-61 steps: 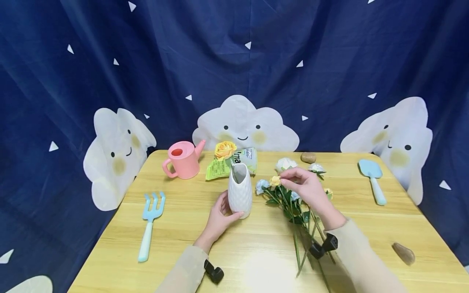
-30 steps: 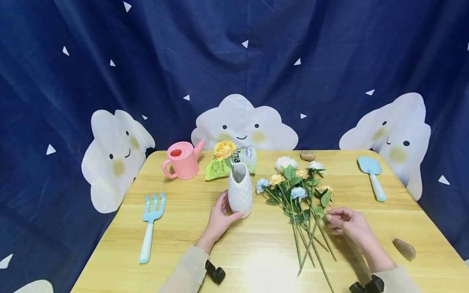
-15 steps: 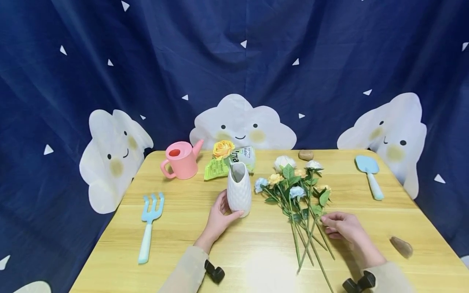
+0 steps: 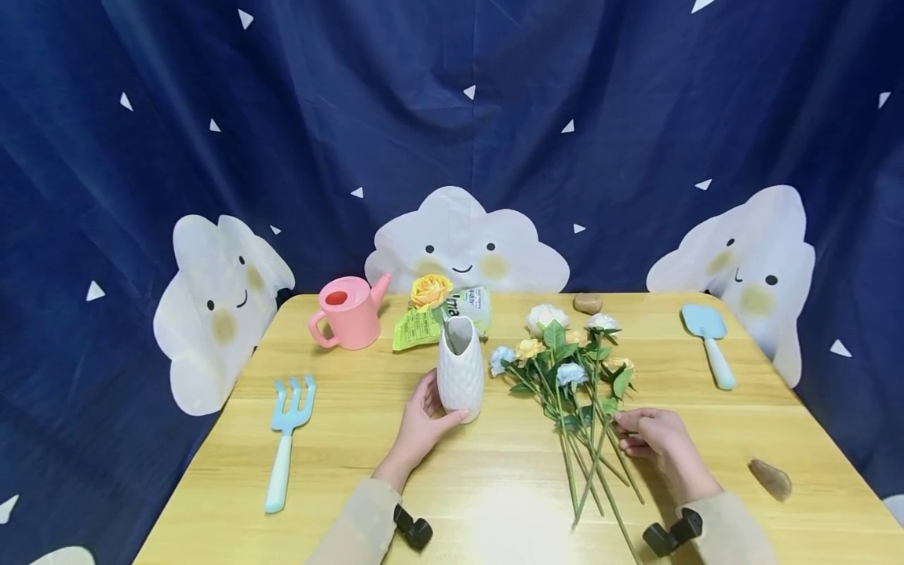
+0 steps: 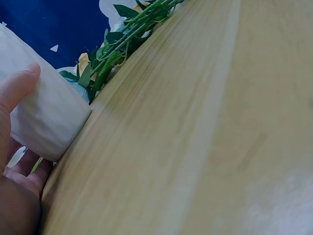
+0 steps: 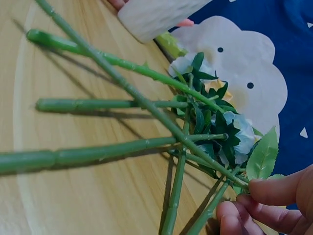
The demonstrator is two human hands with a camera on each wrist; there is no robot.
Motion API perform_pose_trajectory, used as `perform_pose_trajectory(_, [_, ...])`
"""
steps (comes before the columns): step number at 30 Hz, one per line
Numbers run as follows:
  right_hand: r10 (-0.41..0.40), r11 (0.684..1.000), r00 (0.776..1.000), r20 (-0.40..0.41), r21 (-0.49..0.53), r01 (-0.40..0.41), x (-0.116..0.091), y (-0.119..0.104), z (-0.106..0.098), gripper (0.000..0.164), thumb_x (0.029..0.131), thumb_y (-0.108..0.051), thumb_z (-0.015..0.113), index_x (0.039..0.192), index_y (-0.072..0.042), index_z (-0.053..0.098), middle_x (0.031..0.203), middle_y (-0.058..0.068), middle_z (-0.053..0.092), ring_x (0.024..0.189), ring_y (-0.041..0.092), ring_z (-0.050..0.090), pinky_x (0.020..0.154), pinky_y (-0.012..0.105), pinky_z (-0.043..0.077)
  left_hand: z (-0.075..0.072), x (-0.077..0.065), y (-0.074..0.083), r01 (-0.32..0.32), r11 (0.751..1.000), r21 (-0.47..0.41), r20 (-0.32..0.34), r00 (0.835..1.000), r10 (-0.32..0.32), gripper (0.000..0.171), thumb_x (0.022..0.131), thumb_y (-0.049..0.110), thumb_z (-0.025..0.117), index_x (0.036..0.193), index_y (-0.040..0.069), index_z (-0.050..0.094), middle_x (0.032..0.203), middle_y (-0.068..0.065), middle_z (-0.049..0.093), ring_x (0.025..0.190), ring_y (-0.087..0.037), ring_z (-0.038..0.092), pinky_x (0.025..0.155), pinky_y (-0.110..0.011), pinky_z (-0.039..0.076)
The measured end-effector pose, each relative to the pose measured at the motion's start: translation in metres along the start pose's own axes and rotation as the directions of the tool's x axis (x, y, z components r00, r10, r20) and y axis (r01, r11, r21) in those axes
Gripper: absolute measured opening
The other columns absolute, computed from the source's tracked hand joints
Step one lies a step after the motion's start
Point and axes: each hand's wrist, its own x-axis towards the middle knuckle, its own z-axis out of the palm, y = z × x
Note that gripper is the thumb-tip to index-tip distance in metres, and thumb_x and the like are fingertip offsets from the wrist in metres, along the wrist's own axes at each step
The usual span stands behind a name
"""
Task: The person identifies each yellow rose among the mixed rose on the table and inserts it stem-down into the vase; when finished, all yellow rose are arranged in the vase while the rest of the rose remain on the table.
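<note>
My left hand (image 4: pixel 418 428) grips the lower part of a white textured vase (image 4: pixel 461 377), which stands upright on the table. One yellow-orange artificial rose (image 4: pixel 431 292) leans out of its mouth. To the right lies a loose pile of artificial flowers with white, blue and yellow blooms (image 4: pixel 570 374), their green stems crossing toward the near edge. At the pile's right side, the thumb and forefinger of my right hand (image 4: pixel 662 441) pinch a green flower stem (image 6: pixel 124 85) just below a leaf (image 6: pixel 263 155). Which bloom that stem bears is hard to tell.
A pink watering can (image 4: pixel 353 315) and a green-white packet (image 4: pixel 417 328) stand behind the vase. A blue hand fork (image 4: pixel 286 431) lies left, a blue trowel (image 4: pixel 709 337) far right. One stone (image 4: pixel 588 303) sits behind the flowers, another stone (image 4: pixel 770 479) at right.
My right hand has left the yellow bloom, swung out to the pile's right side, and come in to a stem there. The left hand has stayed on the vase.
</note>
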Motion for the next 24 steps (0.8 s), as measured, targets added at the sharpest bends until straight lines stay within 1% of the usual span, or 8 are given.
perform_pose_trajectory(3, [0.008,0.999,1.0,0.014,0.034,-0.009,0.002,0.0,0.0,0.028,0.088,-0.005,0.06,0.106,0.016,0.057,0.076,0.009,0.065,0.058,0.016,0.061,0.056,0.028,0.055,0.0,0.0,0.0,-0.003,1.0,-0.001,0.0,1.0,0.003,0.08,0.071,0.008,0.081,0.138,0.007,0.037,0.138,-0.015,0.043,0.127,-0.026,0.04,0.104,-0.036,0.034])
perform_pose_trajectory(7, [0.008,0.998,1.0,0.029,0.069,-0.01,0.003,0.0,-0.001,0.023,0.087,-0.004,0.06,0.102,0.013,0.06,0.076,0.009,0.065,0.059,0.016,0.062,0.058,0.028,0.055,0.0,0.0,0.0,-0.007,1.0,-0.001,-0.001,1.0,0.007,0.081,0.071,0.008,0.081,0.138,0.006,0.037,0.138,-0.016,0.043,0.127,-0.027,0.04,0.104,-0.037,0.034])
perform_pose_trajectory(12, [-0.014,0.99,0.998,0.054,0.141,0.006,0.003,0.0,-0.006,0.01,0.088,-0.003,0.057,0.094,0.004,0.061,0.076,0.009,0.065,0.063,0.018,0.064,0.062,0.03,0.056,0.0,0.0,-0.001,-0.007,1.0,0.005,0.0,1.0,0.007,0.081,0.071,0.009,0.081,0.138,0.007,0.038,0.138,-0.015,0.043,0.127,-0.026,0.04,0.104,-0.037,0.034])
perform_pose_trajectory(14, [-0.017,0.984,0.998,0.064,0.178,0.005,0.003,0.0,-0.008,0.007,0.089,-0.003,0.056,0.092,0.0,0.061,0.077,0.01,0.067,0.066,0.02,0.066,0.065,0.032,0.056,0.0,0.0,-0.001,-0.006,1.0,0.003,0.001,1.0,0.006,0.081,0.071,0.009,0.081,0.139,0.007,0.037,0.139,-0.016,0.043,0.127,-0.026,0.04,0.104,-0.037,0.034])
perform_pose_trajectory(17, [-0.019,0.977,0.997,0.078,0.214,0.002,0.002,-0.001,-0.011,0.004,0.09,-0.004,0.056,0.092,-0.003,0.059,0.081,0.012,0.069,0.07,0.023,0.068,0.066,0.034,0.056,0.0,0.0,-0.002,-0.003,1.0,0.003,0.001,1.0,0.003,0.081,0.071,0.009,0.081,0.139,0.008,0.037,0.139,-0.016,0.043,0.127,-0.026,0.04,0.104,-0.037,0.033])
perform_pose_trajectory(20, [-0.012,0.972,0.996,0.085,0.235,-0.009,0.0,-0.002,-0.012,0.004,0.089,-0.003,0.057,0.093,-0.002,0.058,0.082,0.012,0.07,0.071,0.024,0.068,0.065,0.035,0.056,0.0,0.0,-0.003,0.0,1.0,0.004,0.001,1.0,0.0,0.082,0.071,0.009,0.081,0.139,0.009,0.037,0.139,-0.015,0.042,0.128,-0.026,0.039,0.104,-0.036,0.033])
perform_pose_trajectory(24, [-0.009,0.971,0.997,0.082,0.241,-0.011,-0.002,-0.002,-0.012,0.011,0.086,0.0,0.061,0.096,0.002,0.055,0.081,0.01,0.07,0.07,0.022,0.068,0.063,0.033,0.056,0.0,0.0,-0.003,-0.001,1.0,0.007,0.001,1.0,0.001,0.082,0.071,0.009,0.081,0.139,0.009,0.037,0.139,-0.015,0.042,0.128,-0.026,0.039,0.104,-0.036,0.032])
